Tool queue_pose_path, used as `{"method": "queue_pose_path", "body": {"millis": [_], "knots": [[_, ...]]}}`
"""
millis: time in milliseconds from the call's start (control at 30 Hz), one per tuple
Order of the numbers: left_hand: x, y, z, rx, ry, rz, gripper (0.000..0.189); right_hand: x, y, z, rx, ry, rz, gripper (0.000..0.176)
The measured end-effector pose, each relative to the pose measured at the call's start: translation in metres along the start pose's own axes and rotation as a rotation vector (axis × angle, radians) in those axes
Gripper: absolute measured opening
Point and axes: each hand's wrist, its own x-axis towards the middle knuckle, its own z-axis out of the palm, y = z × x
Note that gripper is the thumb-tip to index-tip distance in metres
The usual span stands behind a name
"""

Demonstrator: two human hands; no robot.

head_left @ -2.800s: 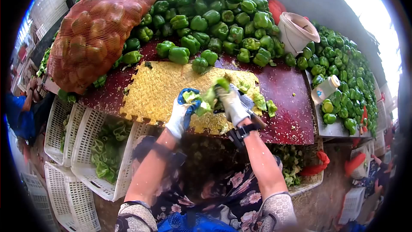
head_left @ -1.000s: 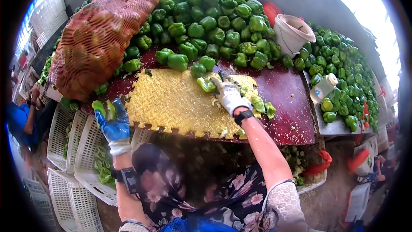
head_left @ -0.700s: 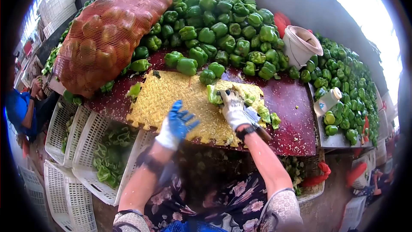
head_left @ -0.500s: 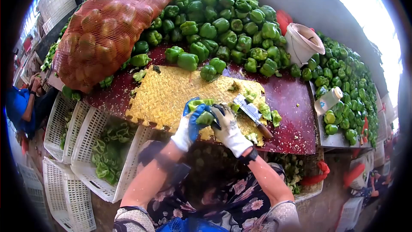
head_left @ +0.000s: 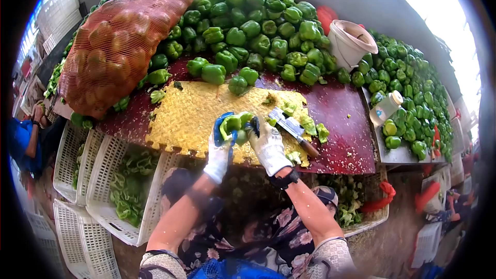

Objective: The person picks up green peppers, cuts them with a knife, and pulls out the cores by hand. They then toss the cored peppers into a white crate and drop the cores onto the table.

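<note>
In front of my chest, a cut-open green bell pepper (head_left: 236, 124) is held up over the near edge of the yellow mat (head_left: 191, 108). My left hand (head_left: 221, 142), in a white and blue glove, is wrapped round its left side. My gloved right hand (head_left: 265, 142) grips the right side, fingertips partly hidden behind the pepper. Just right of that hand, a cleaver (head_left: 288, 124) with a brown handle lies on the mat. Pepper scraps (head_left: 308, 125) lie around the blade. Several whole bell peppers (head_left: 214, 74) rest at the mat's far edge.
A large heap of green peppers (head_left: 258, 28) fills the back, beside a red mesh sack (head_left: 116, 46). A white bucket (head_left: 349, 46) and a bottle (head_left: 386, 108) stand right. White crates (head_left: 106, 181) with pepper pieces are below left. Another person (head_left: 26, 139) is at far left.
The pepper has turned in my hands, so its hollow inside now faces up more. My hands sit slightly lower and more apart. The whole view has shifted a little.
</note>
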Motion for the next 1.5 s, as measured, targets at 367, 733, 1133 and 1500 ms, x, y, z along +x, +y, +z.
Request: {"method": "queue_pose_path", "body": {"millis": [367,733,1133,1500], "knots": [[0.018,0.032,-0.039,-0.53,-0.107,-0.047,0.041,0.005,0.062,-0.025,-0.039,-0.107,0.173,0.062],[0.019,0.086,-0.097,-0.68,0.365,-0.099,0.03,-0.013,0.141,-0.056,-0.334,-0.168,0.044,0.053],[-0.007,-0.045,0.042,1.164,-0.297,-0.04,0.116,0.09,0.122,-0.088,-0.135,-0.139,0.101,0.039],[0.014,-0.113,0.126,1.219,-0.363,0.022,0.101,0.051,0.243,-0.124,-0.162,-0.111,-0.095,0.043]]}}
